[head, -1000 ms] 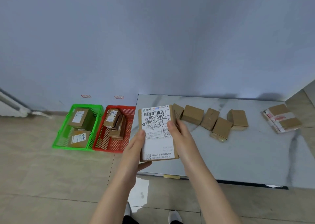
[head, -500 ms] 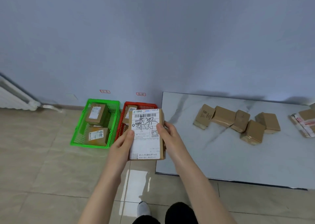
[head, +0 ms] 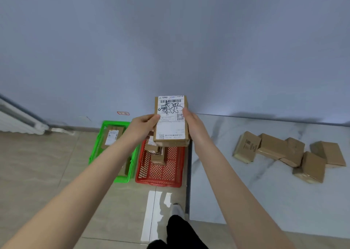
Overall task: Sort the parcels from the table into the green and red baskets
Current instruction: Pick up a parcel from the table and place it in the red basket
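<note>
Both hands clamped on the labelled parcel (head: pixel 169 127): left hand (head: pixel 144 126) pinching its left long edge, right hand (head: pixel 193 123) gripping the right one, so the parcel sits squarely between them, label face toward the camera. Long axis running away from the body, barcode end farthest. Hangs in the air over the far half of the red basket (head: pixel 160 181), just left of the table (head: pixel 265 201) edge, with a few boxes already lying in that basket below. Green basket (head: pixel 98 148) next over to the left, right beside the red one and partly hidden by the left forearm (hence nearer the left hand). Judged from this: nearly straight down for red, a short carry leftward for green; address too small to read. Plain cartons (head: pixel 272 146) clustered on the table, well apart to the right, not yet sorted.
</note>
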